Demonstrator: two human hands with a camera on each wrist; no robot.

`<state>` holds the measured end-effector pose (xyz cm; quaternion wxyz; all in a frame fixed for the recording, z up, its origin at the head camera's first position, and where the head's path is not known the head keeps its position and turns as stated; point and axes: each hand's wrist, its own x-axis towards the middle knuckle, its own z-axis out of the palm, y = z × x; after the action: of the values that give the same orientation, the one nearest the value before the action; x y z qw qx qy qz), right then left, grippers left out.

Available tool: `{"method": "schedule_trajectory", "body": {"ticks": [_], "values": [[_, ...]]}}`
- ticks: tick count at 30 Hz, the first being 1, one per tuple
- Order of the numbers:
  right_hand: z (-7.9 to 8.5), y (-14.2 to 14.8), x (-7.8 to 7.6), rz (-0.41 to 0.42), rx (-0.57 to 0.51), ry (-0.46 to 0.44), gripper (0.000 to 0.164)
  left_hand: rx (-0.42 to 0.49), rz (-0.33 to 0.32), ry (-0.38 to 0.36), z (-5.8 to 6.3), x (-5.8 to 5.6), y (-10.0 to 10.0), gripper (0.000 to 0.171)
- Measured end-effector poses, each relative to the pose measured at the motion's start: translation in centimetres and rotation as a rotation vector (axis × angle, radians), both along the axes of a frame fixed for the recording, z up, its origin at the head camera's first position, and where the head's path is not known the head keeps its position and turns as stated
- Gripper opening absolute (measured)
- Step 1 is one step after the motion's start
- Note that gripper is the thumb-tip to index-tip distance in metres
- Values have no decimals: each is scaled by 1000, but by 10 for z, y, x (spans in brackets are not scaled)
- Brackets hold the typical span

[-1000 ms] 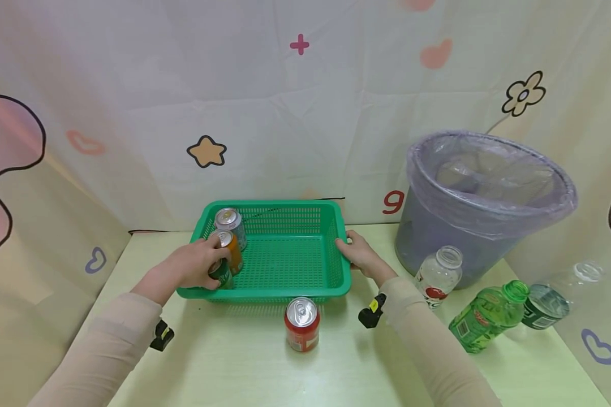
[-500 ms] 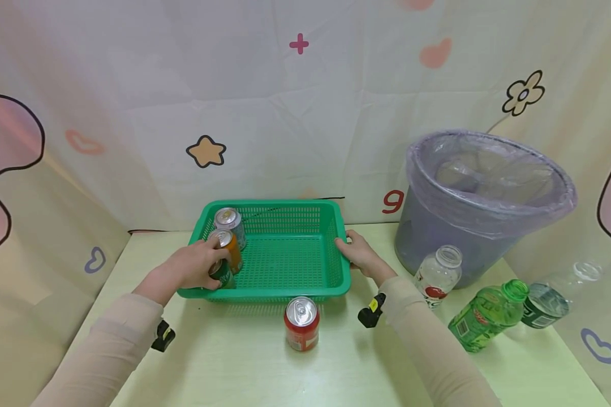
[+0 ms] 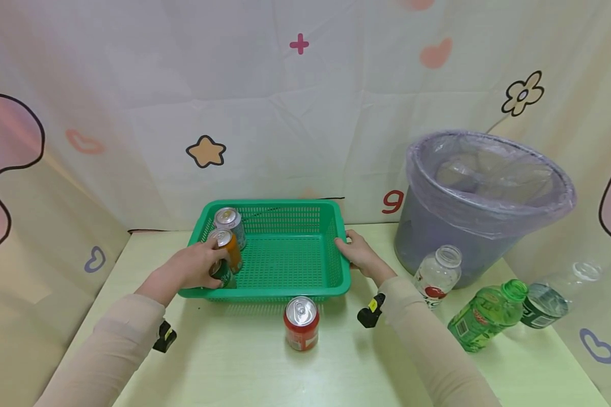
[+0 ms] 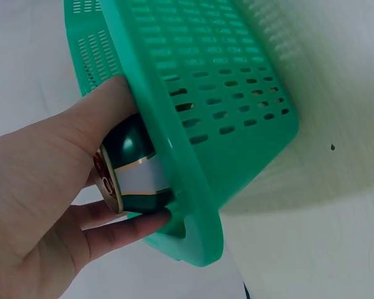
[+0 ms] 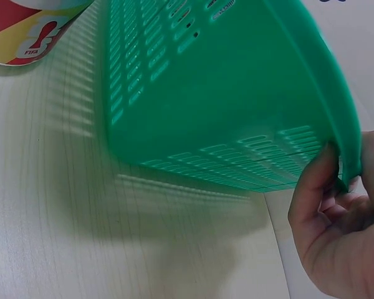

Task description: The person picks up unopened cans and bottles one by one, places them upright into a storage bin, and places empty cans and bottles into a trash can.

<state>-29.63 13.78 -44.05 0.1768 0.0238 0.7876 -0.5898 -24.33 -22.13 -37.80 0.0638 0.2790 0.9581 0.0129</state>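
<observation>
My left hand [image 3: 198,264] grips a dark green can [image 4: 140,171] by its sides, inside the near left corner of a green plastic basket [image 3: 285,293]. Part of the can is hidden behind the fingers and the basket wall. Just beyond it in the basket stand an orange can [image 3: 232,254] and a pale silver can [image 3: 237,226], in a row along the left wall. On the basket's right rim, my right hand [image 5: 343,218] holds the edge between thumb and curled fingers. A red can [image 3: 302,328] stands upright on the table, in front of the basket.
A purple bin [image 3: 438,226] lined with a clear bag stands at the back right. Before it are a clear bottle with a red label [image 3: 435,282], a green bottle [image 3: 489,316] and a clear bottle with a dark green label [image 3: 545,305]. A patterned cloth [image 3: 265,113] hangs behind.
</observation>
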Motion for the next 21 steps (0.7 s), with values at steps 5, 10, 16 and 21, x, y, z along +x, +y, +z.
{"method": "schedule_trajectory", "body": {"ticks": [5, 10, 16, 21], "values": [[14, -4, 10, 6, 4, 5, 38, 1, -6, 9, 0, 2, 1, 44], [2, -1, 3, -7, 2, 19, 38, -15, 12, 13, 0, 4, 4, 46], [-3, 0, 0, -9, -1, 19, 38, -31, 34, 15, -1, 3, 4, 46], [-2, 0, 0, -13, -1, 18, 37, -25, 44, 34, -2, 3, 4, 47]]}}
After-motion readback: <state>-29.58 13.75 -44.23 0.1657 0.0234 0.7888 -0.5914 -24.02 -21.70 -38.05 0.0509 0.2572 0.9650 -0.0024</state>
